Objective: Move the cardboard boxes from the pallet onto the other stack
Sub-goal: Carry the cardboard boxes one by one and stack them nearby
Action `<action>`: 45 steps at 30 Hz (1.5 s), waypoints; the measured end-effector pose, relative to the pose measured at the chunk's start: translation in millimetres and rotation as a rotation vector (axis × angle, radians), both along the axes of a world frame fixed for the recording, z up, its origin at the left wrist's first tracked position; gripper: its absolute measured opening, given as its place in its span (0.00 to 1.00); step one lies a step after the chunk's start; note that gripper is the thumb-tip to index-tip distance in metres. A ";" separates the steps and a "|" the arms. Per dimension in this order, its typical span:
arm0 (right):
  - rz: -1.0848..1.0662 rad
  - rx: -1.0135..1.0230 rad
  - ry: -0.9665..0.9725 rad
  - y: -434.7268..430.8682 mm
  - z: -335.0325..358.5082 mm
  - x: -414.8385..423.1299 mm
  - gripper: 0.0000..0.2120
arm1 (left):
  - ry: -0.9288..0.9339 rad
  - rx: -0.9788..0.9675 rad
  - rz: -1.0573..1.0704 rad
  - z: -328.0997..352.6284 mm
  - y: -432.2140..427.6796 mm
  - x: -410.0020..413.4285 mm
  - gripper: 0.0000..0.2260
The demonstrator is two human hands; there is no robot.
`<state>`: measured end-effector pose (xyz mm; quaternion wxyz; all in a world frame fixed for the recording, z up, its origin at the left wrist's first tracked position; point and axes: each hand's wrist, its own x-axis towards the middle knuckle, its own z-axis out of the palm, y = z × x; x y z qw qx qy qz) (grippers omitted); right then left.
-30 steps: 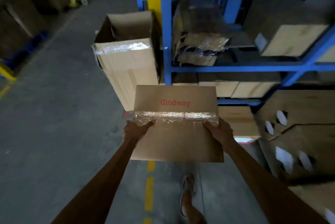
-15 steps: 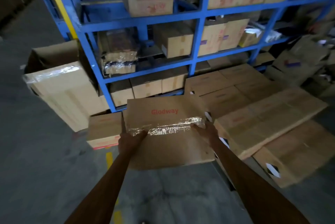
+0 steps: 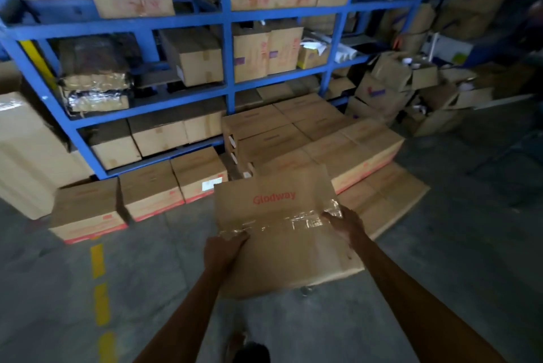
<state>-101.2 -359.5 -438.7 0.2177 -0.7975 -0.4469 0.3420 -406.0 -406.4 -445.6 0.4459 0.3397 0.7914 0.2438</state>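
At the far left a large wrapped carton [image 3: 26, 154] stood on the concrete floor [image 3: 440, 259] against the end of the blue rack [image 3: 226, 18]. A dashed yellow line [image 3: 98, 261] ran along the floor toward a row of low boxes [image 3: 150, 192] set at the rack's foot.

The left hand [image 3: 224, 251] gripped the left edge of the Glodway box [image 3: 282, 256]. Its fingers curled over onto the top face, where the strip of clear tape [image 3: 282, 223] ended. How the thumb lay beneath could not be told. The box hung clear of the floor, tilted a little down to the left, with its red lettering on the far half. Its far edge overlapped the near corner of the stack of boxes [image 3: 323, 139].

The right hand [image 3: 343, 221] held the right edge at the other end of the tape. Its fingers were bent onto the top and its palm lay against the side.

Beyond it the stack lay low and wide in front of the rack, its boxes side by side in two levels. Further right, loose cartons [image 3: 390, 80] were heaped against the rack's end. Part of a foot [image 3: 249, 351] showed at the bottom edge.
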 end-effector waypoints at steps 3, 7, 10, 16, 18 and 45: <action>-0.027 0.001 0.013 -3.1 -8.0 58.5 0.29 | -0.035 -0.018 0.010 -16.1 2.2 59.4 0.39; -0.032 -0.050 0.051 8.4 -32.1 115.7 0.34 | -0.034 -0.064 0.029 -43.7 23.3 114.0 0.42; -0.026 -0.067 0.105 35.8 -61.4 157.3 0.33 | -0.027 -0.102 0.048 -68.4 49.8 154.6 0.45; 0.054 -0.101 0.125 83.7 -100.1 212.8 0.23 | -0.039 -0.169 0.101 -118.0 78.9 209.0 0.54; 0.066 -0.122 0.157 98.2 -112.4 223.3 0.22 | -0.023 -0.190 0.140 -128.4 87.9 220.7 0.52; 0.496 -0.150 -0.051 291.4 -516.1 326.7 0.28 | 0.125 -0.401 0.398 -492.6 174.1 360.9 0.34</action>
